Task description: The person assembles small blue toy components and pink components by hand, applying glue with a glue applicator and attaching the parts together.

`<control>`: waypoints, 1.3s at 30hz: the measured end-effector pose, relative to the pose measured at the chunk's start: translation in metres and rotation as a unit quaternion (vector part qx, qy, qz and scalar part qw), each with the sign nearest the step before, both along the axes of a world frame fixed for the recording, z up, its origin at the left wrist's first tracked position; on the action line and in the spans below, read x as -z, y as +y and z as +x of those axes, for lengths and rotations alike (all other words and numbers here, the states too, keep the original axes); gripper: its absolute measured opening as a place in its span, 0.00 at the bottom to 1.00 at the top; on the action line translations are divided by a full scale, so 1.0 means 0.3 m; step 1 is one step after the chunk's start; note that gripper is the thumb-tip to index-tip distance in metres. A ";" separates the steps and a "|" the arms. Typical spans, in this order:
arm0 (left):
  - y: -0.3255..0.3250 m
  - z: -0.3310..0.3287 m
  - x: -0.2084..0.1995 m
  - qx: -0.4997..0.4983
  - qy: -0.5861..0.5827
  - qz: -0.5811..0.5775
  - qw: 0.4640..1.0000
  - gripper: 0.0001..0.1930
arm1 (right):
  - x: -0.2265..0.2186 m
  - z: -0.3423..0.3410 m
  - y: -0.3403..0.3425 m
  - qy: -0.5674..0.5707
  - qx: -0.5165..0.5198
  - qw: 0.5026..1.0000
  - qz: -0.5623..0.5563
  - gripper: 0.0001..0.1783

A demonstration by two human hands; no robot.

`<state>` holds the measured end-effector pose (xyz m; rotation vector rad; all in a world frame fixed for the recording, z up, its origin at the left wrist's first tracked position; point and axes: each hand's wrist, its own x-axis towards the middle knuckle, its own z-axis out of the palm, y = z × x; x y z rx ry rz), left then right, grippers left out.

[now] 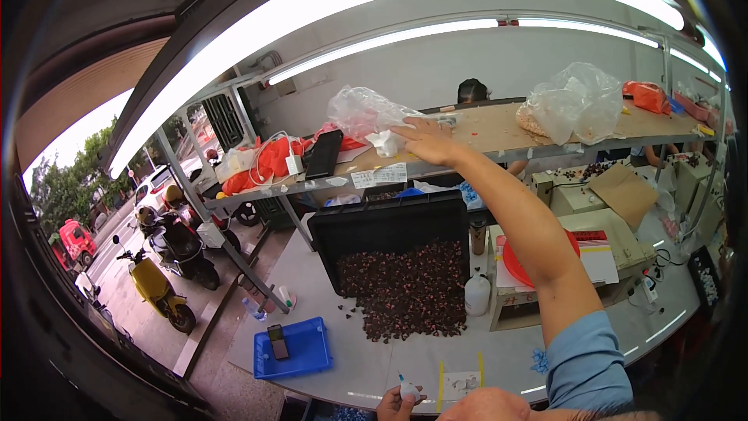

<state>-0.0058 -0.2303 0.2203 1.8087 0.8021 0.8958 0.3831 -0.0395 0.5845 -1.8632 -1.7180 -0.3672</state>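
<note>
Clear plastic bag [362,111] on upper shelf [499,129], crumpled, beside white crumpled piece [384,143]. Right hand [425,140] flat on shelf just right of bag, fingers spread, palm down, gripping nothing. Right arm stretched full up and forward, blue sleeve [586,362] at shoulder. To grab well: slide fingers left, pinch loose film, avoid dragging black flat item [323,153]. Left hand [400,401] low at surface [374,370] edge, curled round small white bottle [408,390]. Below shelf: black bin [389,226] spilling dark red small parts [409,292].
</note>
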 end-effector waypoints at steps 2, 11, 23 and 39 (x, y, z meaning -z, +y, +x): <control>0.023 -0.046 0.200 0.027 0.089 0.364 0.927 0.28 | -0.013 0.084 0.058 0.069 -0.040 0.987 0.140 0.22; 0.002 -0.072 0.331 0.000 -0.070 -0.106 0.992 0.25 | -0.010 0.034 0.085 -0.007 0.094 0.994 -0.050 0.12; -0.033 -0.088 0.126 -0.048 -0.118 -0.295 0.947 0.23 | -0.055 0.020 0.147 -0.028 0.157 0.982 -0.105 0.15; -0.054 -0.150 0.067 -0.109 -0.121 -0.296 0.941 0.23 | -0.064 0.005 0.228 -0.012 0.059 0.995 -0.083 0.07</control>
